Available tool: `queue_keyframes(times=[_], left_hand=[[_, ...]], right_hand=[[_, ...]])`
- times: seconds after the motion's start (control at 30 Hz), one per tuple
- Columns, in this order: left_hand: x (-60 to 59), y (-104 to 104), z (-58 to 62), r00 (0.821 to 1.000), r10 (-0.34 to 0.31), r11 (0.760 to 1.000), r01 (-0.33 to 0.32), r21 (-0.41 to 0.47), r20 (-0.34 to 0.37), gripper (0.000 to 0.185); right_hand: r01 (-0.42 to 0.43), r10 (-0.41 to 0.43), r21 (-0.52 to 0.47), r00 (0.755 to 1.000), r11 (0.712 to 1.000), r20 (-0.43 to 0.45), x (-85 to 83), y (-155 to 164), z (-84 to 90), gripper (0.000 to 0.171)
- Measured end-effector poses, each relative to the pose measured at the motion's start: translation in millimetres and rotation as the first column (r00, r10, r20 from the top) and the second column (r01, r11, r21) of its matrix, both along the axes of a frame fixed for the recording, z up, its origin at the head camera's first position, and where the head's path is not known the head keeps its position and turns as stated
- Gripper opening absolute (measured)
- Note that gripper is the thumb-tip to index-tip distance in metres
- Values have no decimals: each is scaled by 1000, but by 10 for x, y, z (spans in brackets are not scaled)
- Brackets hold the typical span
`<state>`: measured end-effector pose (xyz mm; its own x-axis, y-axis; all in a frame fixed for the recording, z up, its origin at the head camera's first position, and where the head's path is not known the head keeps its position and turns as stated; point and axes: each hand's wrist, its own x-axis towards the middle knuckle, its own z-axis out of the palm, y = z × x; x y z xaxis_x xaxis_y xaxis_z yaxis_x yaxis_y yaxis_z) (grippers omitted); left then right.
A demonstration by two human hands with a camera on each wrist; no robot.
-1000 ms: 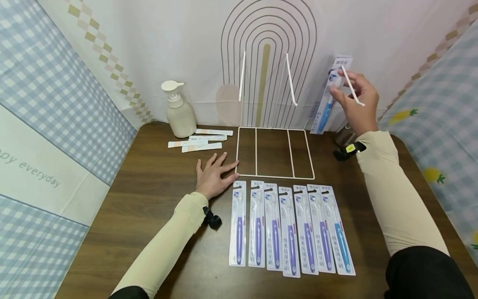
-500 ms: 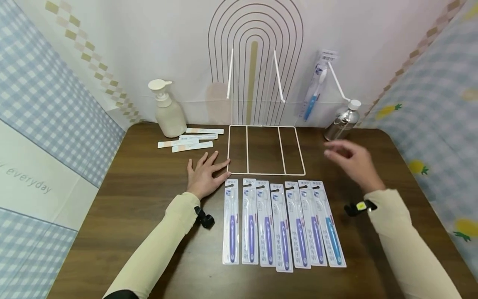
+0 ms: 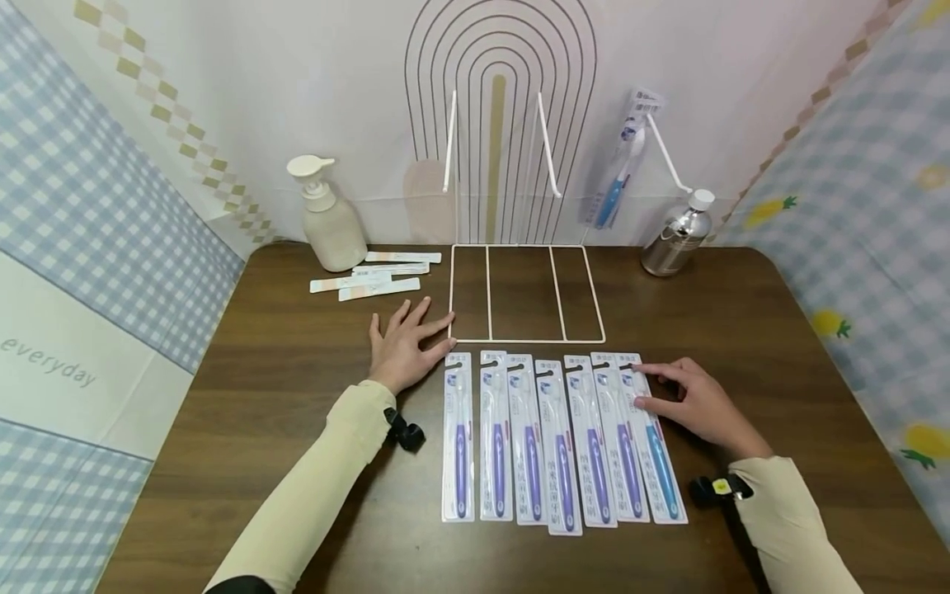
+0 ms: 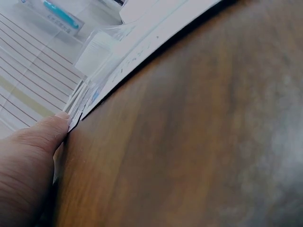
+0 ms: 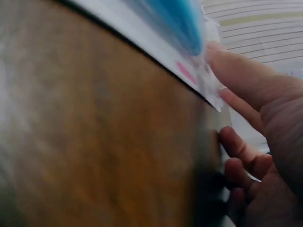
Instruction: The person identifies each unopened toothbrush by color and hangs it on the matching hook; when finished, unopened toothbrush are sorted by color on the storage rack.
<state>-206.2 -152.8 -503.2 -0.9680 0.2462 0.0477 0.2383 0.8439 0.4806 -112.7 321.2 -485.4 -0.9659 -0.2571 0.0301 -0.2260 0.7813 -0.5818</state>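
A row of packaged toothbrushes lies on the wooden table, several with purple handles (image 3: 566, 483) and one blue toothbrush (image 3: 659, 470) at the right end. My right hand (image 3: 701, 404) reaches over that blue one, thumb and index fingertips touching the upper part of its pack, which lies flat. In the right wrist view the thumb (image 5: 241, 71) rests against the clear blister. My left hand (image 3: 404, 351) lies spread on the table, its thumb and index fingertips at the near left corner of a white wire rack (image 3: 527, 341). Another packaged blue toothbrush (image 3: 612, 198) hangs on the rack's right hook (image 3: 665, 148).
Two more white hooks (image 3: 449, 144) stick out from the rack toward me. A pump bottle (image 3: 334, 231) and several thin paper sachets (image 3: 378, 289) are at the back left. A silver bottle (image 3: 674, 243) with a white cap stands at the back right.
The right hand has let go of the packaged toothbrush on the right hook and come down to the blue one at the row's right end. The left hand has stayed put.
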Motion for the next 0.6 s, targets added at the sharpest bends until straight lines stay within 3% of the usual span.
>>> queue_keyframes(times=[0.2, 0.37, 0.6], left_hand=[[-7, -1, 11, 1000, -5, 1000, 5, 0, 9, 56], [-3, 2, 28, 1000, -2, 1000, 2, 8, 5, 55], [5, 3, 37, 1000, -4, 1000, 4, 8, 9, 55]], right_hand=[[66, -69, -64, 997, 996, -46, 35, -32, -51, 45], [72, -78, -105, 996, 992, -54, 53, -35, -43, 40], [79, -83, -183, 996, 980, -14, 6, 19, 112, 35]])
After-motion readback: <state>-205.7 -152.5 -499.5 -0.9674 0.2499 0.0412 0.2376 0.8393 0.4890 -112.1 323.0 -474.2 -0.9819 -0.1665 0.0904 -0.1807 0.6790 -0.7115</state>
